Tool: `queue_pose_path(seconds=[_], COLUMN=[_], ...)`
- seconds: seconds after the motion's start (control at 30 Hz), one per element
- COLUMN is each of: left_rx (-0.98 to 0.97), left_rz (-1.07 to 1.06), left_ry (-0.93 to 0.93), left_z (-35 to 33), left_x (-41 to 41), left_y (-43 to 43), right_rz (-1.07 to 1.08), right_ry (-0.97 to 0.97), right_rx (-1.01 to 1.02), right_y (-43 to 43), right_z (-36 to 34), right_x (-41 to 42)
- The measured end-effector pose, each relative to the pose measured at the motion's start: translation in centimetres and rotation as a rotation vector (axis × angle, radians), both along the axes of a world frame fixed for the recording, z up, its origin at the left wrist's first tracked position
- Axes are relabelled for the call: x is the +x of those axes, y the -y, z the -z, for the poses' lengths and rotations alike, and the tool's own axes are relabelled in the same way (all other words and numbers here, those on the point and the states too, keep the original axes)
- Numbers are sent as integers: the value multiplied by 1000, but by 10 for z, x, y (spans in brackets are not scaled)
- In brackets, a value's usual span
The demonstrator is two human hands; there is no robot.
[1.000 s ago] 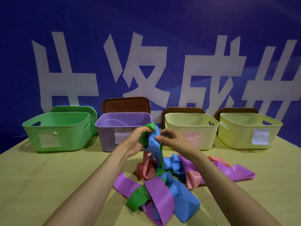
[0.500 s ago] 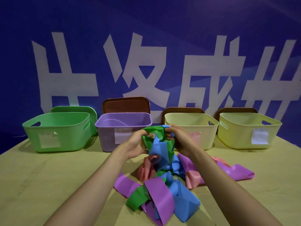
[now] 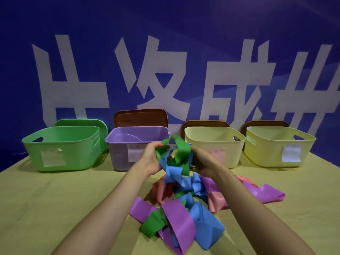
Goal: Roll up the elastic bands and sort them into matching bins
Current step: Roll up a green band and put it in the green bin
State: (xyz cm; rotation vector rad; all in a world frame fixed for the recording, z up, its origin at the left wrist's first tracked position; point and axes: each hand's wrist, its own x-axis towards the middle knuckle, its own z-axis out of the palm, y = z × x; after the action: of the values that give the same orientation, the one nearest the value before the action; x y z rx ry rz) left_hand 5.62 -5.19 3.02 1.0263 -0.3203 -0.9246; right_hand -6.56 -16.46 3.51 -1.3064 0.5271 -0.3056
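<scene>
A tangle of elastic bands [image 3: 181, 216] in purple, blue, green and pink lies on the table in front of me. Both hands are raised above it, in front of the purple bin [image 3: 121, 150]. My left hand [image 3: 150, 159] grips one side of a green band [image 3: 181, 149], and my right hand [image 3: 202, 159] grips the other side. A blue band [image 3: 173, 172] is wound through the green one and hangs down into the pile. Four bins stand in a row behind: green [image 3: 60, 150], purple, cream [image 3: 215, 144] and yellow [image 3: 279, 146].
Lids lean behind the bins against the blue wall: a green lid [image 3: 81, 123] and brown lids [image 3: 140, 116]. A loose purple band [image 3: 265, 194] and a pink band [image 3: 244, 180] trail to the right of the pile. Bare wooden table [image 3: 55, 199] lies to the left.
My hands have drawn apart slightly and pulled the green band up and out, so more green shows between them. The blue band now hangs lower from it.
</scene>
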Motion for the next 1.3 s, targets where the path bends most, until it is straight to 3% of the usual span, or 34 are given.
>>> queue_pose_path(seconds=[0.13,0.23,0.3,0.5,0.63,0.83,0.93,1.03,1.13,1.2,1.3], left_rx=[222,230,198,106,102,126,52,11,-125,-137,-162], left_rz=[-167,-46,64,296,-12,-365,-475,-524,-365,-232,-123], left_ry=[181,145,223,722,1054,963,803,655,529,542,571], left_z=[10,14,11,0,3,-2,-13,-26,-45,-56,-72], left_x=[14,14,9,-11,-14,-3,-1,8,3,-7,-18], left_y=[-2,-11,-17,-14,2,7,5,1,-2,-2,1], right_rz=[40,47,39,43,31,234,309,234,-28,-139,-82], right_ry=[214,258,225,218,172,-100,-220,-340,-464,-297,145], right_rx=[332,310,241,207,208,-272,-511,-585,-714,-654,-420], right_y=[13,16,15,13,9,22,30,35,35,30,13], right_z=[-6,-9,-11,-9,-11,-6,-1,5,12,8,-16], right_x=[-3,-5,-3,7,5,-3,-10,-15,-24,-27,-23])
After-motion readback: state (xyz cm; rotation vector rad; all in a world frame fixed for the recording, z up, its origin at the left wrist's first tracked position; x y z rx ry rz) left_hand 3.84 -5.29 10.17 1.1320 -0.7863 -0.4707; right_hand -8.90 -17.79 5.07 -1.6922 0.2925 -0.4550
